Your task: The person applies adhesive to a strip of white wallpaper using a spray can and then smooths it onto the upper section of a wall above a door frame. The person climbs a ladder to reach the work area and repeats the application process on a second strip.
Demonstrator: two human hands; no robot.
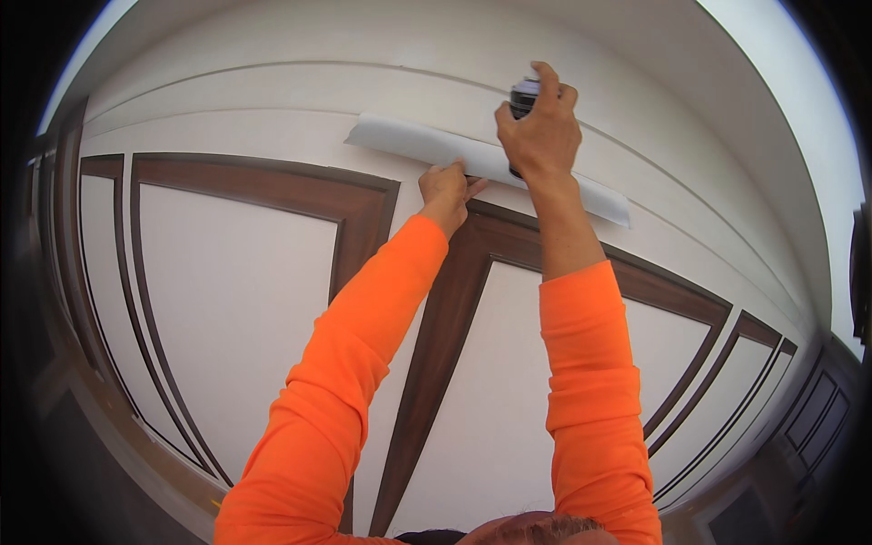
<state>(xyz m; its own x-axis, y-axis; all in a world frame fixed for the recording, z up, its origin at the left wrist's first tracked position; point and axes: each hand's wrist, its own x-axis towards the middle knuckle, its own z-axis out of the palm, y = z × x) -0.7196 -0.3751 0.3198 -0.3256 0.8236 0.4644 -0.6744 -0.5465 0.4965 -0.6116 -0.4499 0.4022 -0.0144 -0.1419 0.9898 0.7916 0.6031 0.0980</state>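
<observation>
My right hand [545, 132] is raised, closed around a dark spray can [522, 102] with a pale top, one finger over the top. The can is in front of a long white paper strip [595, 197] held against the upper moulding. My left hand [447, 189] grips the strip's lower edge, lower and left of the can, just above a brown framed panel. Whether anything else is under those fingers is hard to tell. Both my forearms are in orange sleeves.
A cream wall [345, 86] curves across the view, with brown-framed white panels [236, 291] below the moulding [136, 118]. A narrower panel [754, 372] is at the right. A bright ceiling strip [799, 82] runs at the upper right; darker surroundings lie at both sides.
</observation>
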